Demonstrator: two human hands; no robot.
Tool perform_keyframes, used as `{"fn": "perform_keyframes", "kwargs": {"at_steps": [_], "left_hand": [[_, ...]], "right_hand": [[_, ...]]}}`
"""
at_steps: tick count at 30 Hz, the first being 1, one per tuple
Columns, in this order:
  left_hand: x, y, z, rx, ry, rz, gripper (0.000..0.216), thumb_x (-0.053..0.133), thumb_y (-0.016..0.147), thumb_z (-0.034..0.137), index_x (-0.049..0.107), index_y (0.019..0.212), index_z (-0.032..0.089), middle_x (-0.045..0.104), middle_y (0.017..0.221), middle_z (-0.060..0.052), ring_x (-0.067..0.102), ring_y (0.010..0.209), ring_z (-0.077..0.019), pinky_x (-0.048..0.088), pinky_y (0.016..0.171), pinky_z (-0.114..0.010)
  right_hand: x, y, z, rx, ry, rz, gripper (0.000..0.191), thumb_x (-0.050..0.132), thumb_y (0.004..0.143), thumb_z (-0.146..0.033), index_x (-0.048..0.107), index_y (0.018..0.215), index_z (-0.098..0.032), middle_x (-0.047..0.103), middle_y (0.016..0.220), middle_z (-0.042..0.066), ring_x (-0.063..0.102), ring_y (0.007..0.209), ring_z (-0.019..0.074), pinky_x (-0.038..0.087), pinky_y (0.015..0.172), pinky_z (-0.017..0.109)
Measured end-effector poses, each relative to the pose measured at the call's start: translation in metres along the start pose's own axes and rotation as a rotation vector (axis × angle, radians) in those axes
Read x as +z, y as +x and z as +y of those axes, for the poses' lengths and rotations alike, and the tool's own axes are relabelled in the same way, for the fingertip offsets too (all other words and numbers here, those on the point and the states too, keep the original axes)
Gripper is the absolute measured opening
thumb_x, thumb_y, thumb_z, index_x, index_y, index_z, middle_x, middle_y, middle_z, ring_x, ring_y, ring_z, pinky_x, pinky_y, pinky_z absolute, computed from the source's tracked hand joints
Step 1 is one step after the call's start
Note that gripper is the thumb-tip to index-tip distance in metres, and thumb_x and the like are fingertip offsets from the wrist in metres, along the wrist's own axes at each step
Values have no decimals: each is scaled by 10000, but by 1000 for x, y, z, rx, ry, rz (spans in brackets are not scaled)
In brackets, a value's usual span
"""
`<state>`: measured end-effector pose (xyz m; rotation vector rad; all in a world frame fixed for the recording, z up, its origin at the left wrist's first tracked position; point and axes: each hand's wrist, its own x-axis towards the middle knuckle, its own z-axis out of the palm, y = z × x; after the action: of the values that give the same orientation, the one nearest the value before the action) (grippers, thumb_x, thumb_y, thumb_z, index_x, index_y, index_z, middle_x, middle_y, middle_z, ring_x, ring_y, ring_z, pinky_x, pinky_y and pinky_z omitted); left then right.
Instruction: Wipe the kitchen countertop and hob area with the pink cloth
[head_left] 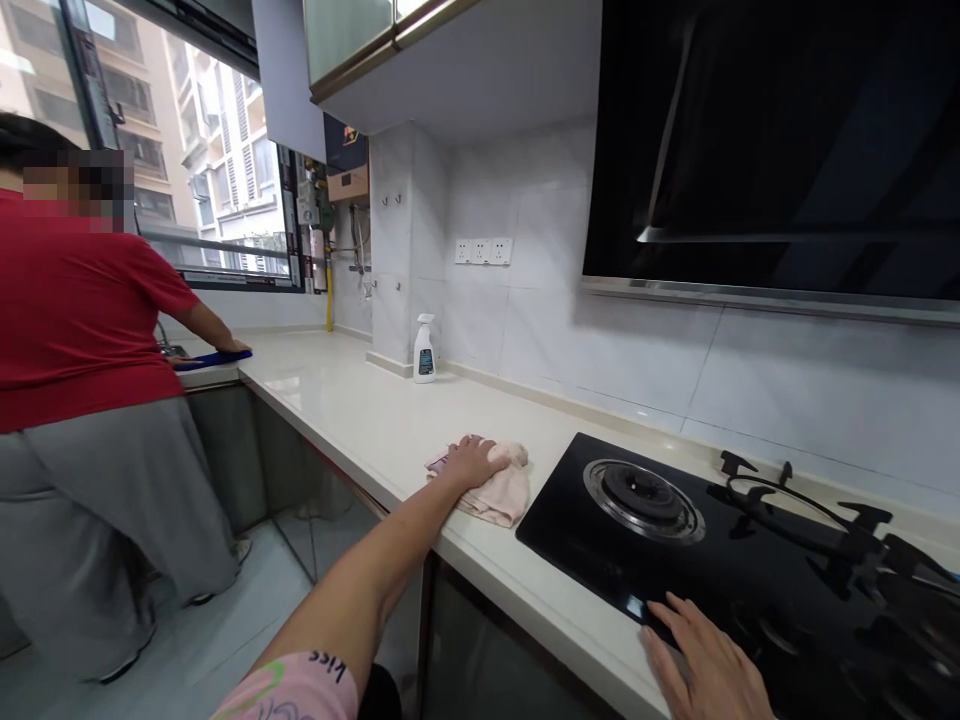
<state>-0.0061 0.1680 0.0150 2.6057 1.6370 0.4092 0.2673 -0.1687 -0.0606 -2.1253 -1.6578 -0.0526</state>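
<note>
At far left, note a co-worker (105,470) in a red shirt (82,310), with a hand (238,347) on a blue cloth (204,362) by the counter corner. Moving right, find a long run of counter (337,395), offering room for sideways travel. Beside the wall column (391,235), see a white spray bottle (424,352), upright, well back from the front edge. Next, record the left hand (471,464) palm down on a pink cloth (504,498), with forearm (379,565) across the front edge; cannot tell any clamping of fingers on the fabric. Locate the pink cloth on the counter near that edge, just beside the stove (551,515): tight to the right, roomy to the left. Farther right, observe the right hand (706,655) at the stove's front edge, fingers apart, gripping nothing; cannot confirm contact. Behind it, note a raised black pot stand (862,522).
</note>
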Motion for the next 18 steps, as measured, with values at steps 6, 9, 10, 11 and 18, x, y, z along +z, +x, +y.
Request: {"fn": "perform_keyframes", "kwargs": {"at_steps": [6,9,10,11,18], "left_hand": [[-18,-22,-50,-126,49,22,702,298,955,747,480,1474,311,440,1589,-113,322,1484,-376,301,1151,-622],[-24,-36,-60,-161,67,39,682,304,966,722,478,1475,303,449,1580,-118,339,1471,-370,317,1144,-598],[-26,-40,-60,-168,73,46,675,307,968,715,480,1473,301,453,1576,-119,345,1467,-369,321,1141,-592],[-27,-45,-59,-174,78,52,668,310,972,707,484,1471,299,458,1570,-120,350,1462,-369,324,1139,-588],[-27,-66,-45,-157,112,44,656,275,985,713,496,1458,314,454,1561,-114,339,1467,-364,325,1142,-579]], "right_hand": [[9,4,4,2,-12,13,619,331,971,-660,635,1386,-315,519,1550,32,402,1489,320,357,1209,596],[13,7,10,-28,-18,42,613,346,967,-651,651,1369,-302,549,1523,43,430,1471,326,381,1190,595],[16,8,13,-31,-21,50,612,361,959,-658,663,1354,-301,564,1508,48,450,1456,336,402,1172,601],[18,10,16,-40,-21,54,612,370,952,-664,666,1349,-304,571,1500,50,467,1443,341,418,1155,603],[30,17,32,-69,-34,148,636,414,888,-709,716,1256,-287,632,1425,74,528,1382,356,435,1112,597]]}}
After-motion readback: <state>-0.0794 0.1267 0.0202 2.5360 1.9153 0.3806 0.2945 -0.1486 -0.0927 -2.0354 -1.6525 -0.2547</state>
